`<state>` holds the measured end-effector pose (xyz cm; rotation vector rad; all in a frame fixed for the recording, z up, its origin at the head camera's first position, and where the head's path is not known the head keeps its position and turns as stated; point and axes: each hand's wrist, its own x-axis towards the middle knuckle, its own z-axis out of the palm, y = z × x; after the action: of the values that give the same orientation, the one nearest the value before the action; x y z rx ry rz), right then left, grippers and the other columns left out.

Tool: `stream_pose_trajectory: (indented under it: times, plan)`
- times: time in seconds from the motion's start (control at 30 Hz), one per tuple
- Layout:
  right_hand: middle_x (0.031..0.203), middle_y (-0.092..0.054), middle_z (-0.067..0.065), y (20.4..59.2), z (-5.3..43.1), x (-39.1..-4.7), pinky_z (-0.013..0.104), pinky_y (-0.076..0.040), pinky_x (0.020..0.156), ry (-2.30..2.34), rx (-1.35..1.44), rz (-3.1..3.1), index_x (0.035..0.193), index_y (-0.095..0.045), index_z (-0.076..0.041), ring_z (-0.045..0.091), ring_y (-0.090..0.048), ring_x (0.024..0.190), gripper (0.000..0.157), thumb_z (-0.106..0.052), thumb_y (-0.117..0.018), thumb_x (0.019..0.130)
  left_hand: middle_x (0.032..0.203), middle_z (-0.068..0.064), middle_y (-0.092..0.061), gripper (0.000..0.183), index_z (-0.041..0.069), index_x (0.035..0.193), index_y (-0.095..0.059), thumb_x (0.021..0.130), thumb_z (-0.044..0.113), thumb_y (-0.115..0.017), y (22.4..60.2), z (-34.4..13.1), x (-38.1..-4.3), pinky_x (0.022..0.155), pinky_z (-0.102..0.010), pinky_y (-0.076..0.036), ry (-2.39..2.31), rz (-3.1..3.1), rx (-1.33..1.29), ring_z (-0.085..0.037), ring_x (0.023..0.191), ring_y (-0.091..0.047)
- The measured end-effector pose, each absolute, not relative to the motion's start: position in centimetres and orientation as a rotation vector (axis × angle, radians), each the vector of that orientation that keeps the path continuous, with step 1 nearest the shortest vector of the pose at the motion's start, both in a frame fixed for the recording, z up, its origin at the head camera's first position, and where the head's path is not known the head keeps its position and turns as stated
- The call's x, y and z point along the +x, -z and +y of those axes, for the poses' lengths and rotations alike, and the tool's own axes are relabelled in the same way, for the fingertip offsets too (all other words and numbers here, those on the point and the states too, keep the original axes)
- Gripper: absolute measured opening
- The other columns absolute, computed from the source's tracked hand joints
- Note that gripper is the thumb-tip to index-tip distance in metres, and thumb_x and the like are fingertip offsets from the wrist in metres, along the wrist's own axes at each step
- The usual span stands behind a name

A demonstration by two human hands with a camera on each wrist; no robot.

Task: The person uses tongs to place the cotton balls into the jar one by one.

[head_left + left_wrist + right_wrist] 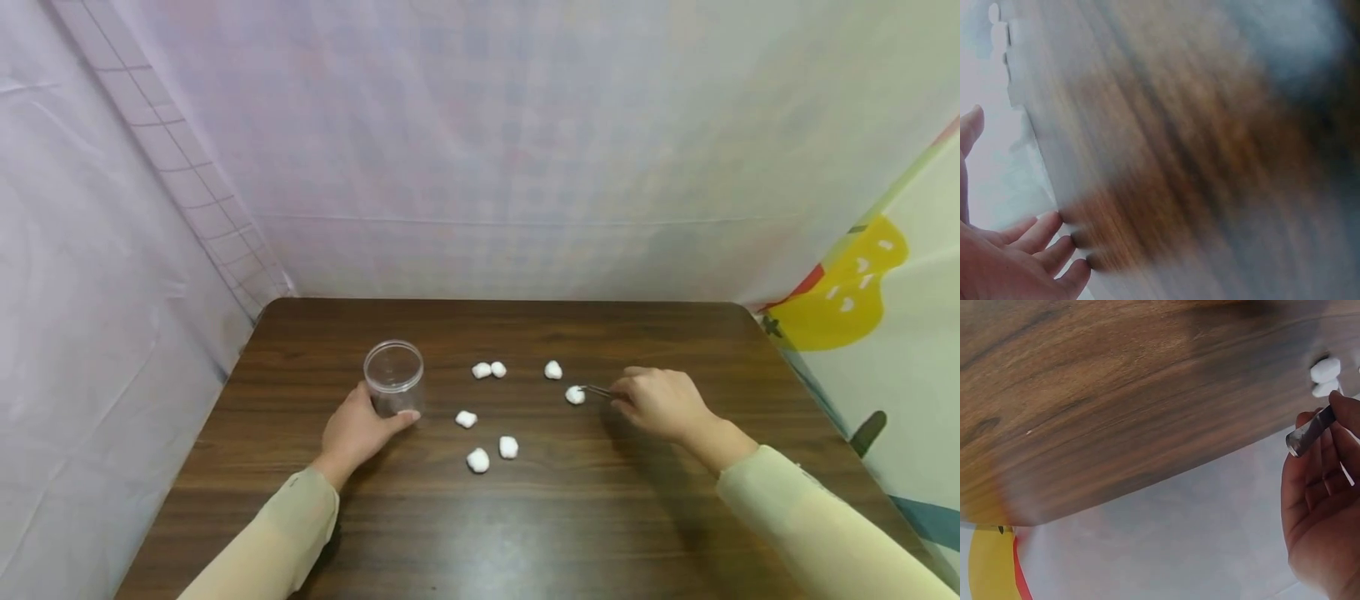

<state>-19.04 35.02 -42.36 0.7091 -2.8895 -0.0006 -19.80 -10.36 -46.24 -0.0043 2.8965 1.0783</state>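
Note:
My left hand (360,429) holds a clear, open-topped plastic jar (393,379) that stands on the left of the table. In the left wrist view, thumb and fingers of the left hand (1022,256) stand apart around the barely visible jar. Metal tweezers (598,390) are pinched in my right hand (663,402), their tips at a white cotton ball (575,395). Whether the tips grip it or only touch it is hard to see. The right wrist view shows the tweezers' rear end (1310,434) sticking out of the right hand (1329,506).
Several more cotton balls lie between the hands: a touching pair (490,369), a single ball (553,369) at the back, and others (467,419) nearer the front. The brown wooden table (637,533) ends at a pale curtain (510,167).

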Motion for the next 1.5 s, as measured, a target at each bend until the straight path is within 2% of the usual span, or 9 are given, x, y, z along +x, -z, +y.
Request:
stream_pose_trajectory:
  times: [0.33, 0.6, 0.83, 1.07, 1.27, 1.5]
  plan:
    - [0.084, -0.064, -0.005, 42.9, 34.8, -19.0, 0.039, -0.048, 0.046, 0.006, 0.726, -2.913, 0.092, -0.077, -0.015, 0.019, -0.063, 0.063, 0.015, -0.023, -0.081, 0.080, 0.130, -0.017, -0.061, 0.086, 0.003, 0.135, -0.050, 0.076, 0.058, -0.080, 46.7, -10.1, -20.0, 0.091, -0.056, -0.047, -1.058, 2.901, -0.021, -0.039, 0.114, -0.060]
    - [0.082, -0.062, -0.006, 42.9, 34.8, -18.9, 0.040, -0.047, 0.045, -0.010, 0.732, -2.907, 0.091, -0.076, -0.016, 0.020, -0.063, 0.062, 0.013, -0.021, -0.082, 0.080, 0.131, -0.017, -0.061, 0.087, 0.003, 0.135, -0.050, 0.075, 0.059, -0.080, 46.5, -9.9, -20.0, 0.092, -0.056, -0.046, -1.063, 2.899, -0.024, -0.039, 0.114, -0.059]
    - [0.091, -0.069, -0.003, 42.8, 35.1, -19.0, 0.042, -0.051, 0.050, -0.035, 0.689, -2.910, 0.094, -0.078, -0.015, 0.021, -0.068, 0.071, 0.016, -0.025, -0.081, 0.082, 0.131, -0.017, -0.061, 0.088, 0.003, 0.135, -0.050, 0.075, 0.059, -0.080, 46.6, -10.0, -20.0, 0.092, -0.057, -0.046, -1.060, 2.902, -0.023, -0.040, 0.114, -0.059]
    - [0.082, -0.063, -0.006, 43.1, 35.1, -19.2, 0.039, -0.049, 0.049, -0.056, 0.742, -2.930, 0.092, -0.077, -0.015, 0.017, -0.063, 0.066, 0.014, -0.022, -0.082, 0.081, 0.131, -0.016, -0.061, 0.087, 0.004, 0.135, -0.050, 0.075, 0.059, -0.080, 46.7, -10.1, -20.0, 0.092, -0.057, -0.046, -1.065, 2.904, -0.037, -0.039, 0.114, -0.060]
    - [0.082, -0.063, -0.007, 43.4, 34.8, -19.3, 0.040, -0.049, 0.048, -0.045, 0.758, -2.929, 0.089, -0.077, -0.017, 0.017, -0.063, 0.066, 0.010, -0.020, -0.081, 0.080, 0.132, -0.016, -0.060, 0.088, 0.004, 0.136, -0.050, 0.075, 0.059, -0.080, 46.7, -10.1, -20.1, 0.092, -0.057, -0.045, -1.059, 2.901, -0.046, -0.039, 0.115, -0.059]
    - [0.080, -0.059, -0.008, 43.5, 34.7, -19.5, 0.034, -0.043, 0.042, -0.005, 0.755, -2.908, 0.087, -0.078, -0.017, 0.010, -0.052, 0.056, 0.008, -0.020, -0.078, 0.079, 0.133, -0.016, -0.060, 0.088, 0.004, 0.137, -0.049, 0.075, 0.058, -0.081, 46.7, -10.2, -20.0, 0.093, -0.057, -0.045, -1.067, 2.897, -0.047, -0.039, 0.116, -0.059]
